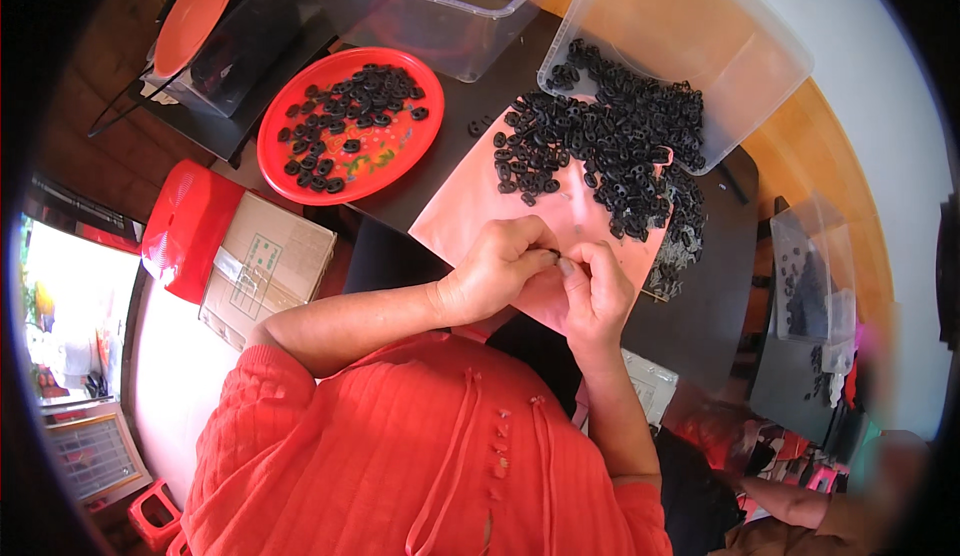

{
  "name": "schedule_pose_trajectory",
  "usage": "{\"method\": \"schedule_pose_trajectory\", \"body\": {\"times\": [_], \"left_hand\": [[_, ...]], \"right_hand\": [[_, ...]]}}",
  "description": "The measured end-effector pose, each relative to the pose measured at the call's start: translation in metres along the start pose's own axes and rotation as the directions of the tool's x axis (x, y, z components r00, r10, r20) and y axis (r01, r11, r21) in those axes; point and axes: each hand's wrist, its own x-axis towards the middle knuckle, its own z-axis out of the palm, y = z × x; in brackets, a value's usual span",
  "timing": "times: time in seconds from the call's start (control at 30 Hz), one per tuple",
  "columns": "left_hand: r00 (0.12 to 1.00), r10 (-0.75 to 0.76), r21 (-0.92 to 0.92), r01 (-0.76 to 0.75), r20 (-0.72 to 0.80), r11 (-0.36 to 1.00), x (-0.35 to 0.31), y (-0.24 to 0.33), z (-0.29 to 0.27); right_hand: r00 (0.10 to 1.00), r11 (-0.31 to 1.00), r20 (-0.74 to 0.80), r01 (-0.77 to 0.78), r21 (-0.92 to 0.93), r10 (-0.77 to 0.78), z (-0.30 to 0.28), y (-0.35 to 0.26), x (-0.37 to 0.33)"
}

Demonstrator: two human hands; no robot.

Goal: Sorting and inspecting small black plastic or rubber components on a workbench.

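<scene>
My left hand (495,266) and my right hand (598,296) meet above a pink sheet (455,214), thumbs and forefingers pinched together. Between the fingertips is a small black part (556,253), mostly covered by the fingers; it looks like one of the oval plastic pieces nearby. Just beyond my hands, a heap of black oval pieces with holes (610,131) spreads over the sheet and back into a tipped clear bin (745,51). Small grey translucent pieces (682,241) lie at the heap's right edge.
A red plate (415,156) holding more black pieces stands at the far left of the dark table (715,291). Behind it is another clear bin (420,26). A cardboard box (265,261) sits to the left. Another person's arm (790,504) shows at lower right.
</scene>
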Motion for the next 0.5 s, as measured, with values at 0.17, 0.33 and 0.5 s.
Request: {"method": "schedule_pose_trajectory", "body": {"times": [0.17, 0.33, 0.5], "left_hand": [[1.000, -0.018, -0.052, 0.018, -0.013, 0.998, -0.001, -0.003, -0.001], [0.989, -0.149, -0.175, 0.147, 0.003, 0.973, 0.003, -0.006, 0.002], [0.993, -0.108, -0.112, 0.114, 0.052, 0.987, 0.011, -0.009, 0.007]], "right_hand": [[0.999, 0.998, -0.009, -0.035, 0.056, 0.036, 0.005, 0.005, -0.002], [0.991, 0.975, -0.021, -0.127, 0.182, 0.133, -0.002, 0.012, -0.007], [0.992, 0.993, -0.090, -0.081, 0.088, 0.089, -0.008, 0.005, -0.006]]}}
